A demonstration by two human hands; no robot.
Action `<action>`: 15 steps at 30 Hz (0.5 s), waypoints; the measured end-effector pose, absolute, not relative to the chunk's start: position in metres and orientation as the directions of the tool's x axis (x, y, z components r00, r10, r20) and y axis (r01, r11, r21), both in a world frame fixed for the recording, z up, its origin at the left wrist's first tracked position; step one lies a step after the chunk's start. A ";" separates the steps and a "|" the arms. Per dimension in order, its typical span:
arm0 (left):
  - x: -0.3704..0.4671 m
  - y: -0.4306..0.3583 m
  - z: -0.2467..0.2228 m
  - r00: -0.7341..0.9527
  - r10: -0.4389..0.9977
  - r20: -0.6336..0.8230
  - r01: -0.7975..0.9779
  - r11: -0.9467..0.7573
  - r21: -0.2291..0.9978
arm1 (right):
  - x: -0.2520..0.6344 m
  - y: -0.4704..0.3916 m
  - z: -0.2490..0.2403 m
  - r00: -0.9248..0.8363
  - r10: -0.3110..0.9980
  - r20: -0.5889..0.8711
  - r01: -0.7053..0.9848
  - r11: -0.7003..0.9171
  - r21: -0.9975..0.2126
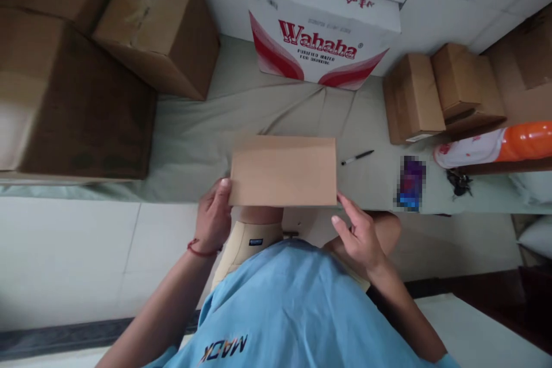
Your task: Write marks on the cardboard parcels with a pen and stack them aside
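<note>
A plain brown cardboard box [283,172] is in front of me over the near edge of the cloth-covered surface. Only one broad face shows clearly, so its depth is hard to judge. My left hand [214,213], with a red cord on the wrist, grips its lower left edge, thumb on the near face and fingers out of sight behind. At the lower right corner, the fingertips of my right hand [359,236] touch the box lightly. That hand's thumb is spread away from the fingers. A black and clear pen [357,157] lies just right of the box.
Large cardboard boxes [103,103] stand at the left. A white and red Wahaha carton [321,40] rests against the wall. Smaller boxes [414,98], an orange and white cylinder [495,144], a pixelated phone-like object [410,184] and a dark bunched item [459,183] are at the right.
</note>
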State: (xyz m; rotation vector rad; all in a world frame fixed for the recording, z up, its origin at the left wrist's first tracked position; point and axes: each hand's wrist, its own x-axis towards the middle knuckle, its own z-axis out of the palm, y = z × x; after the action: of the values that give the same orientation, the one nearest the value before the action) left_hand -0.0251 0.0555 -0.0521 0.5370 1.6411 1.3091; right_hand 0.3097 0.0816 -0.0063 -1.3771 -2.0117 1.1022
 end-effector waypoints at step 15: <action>-0.015 0.051 -0.014 -0.498 0.736 -0.459 -0.399 0.275 0.875 | 0.269 0.095 0.042 -0.522 0.709 0.473 0.500 0.704 -0.504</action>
State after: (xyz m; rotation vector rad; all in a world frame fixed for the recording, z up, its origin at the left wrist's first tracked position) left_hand -0.0147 0.0509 -0.0144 0.3222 1.5487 1.4309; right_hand 0.2689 0.0949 0.0416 -0.9171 -2.2361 0.4025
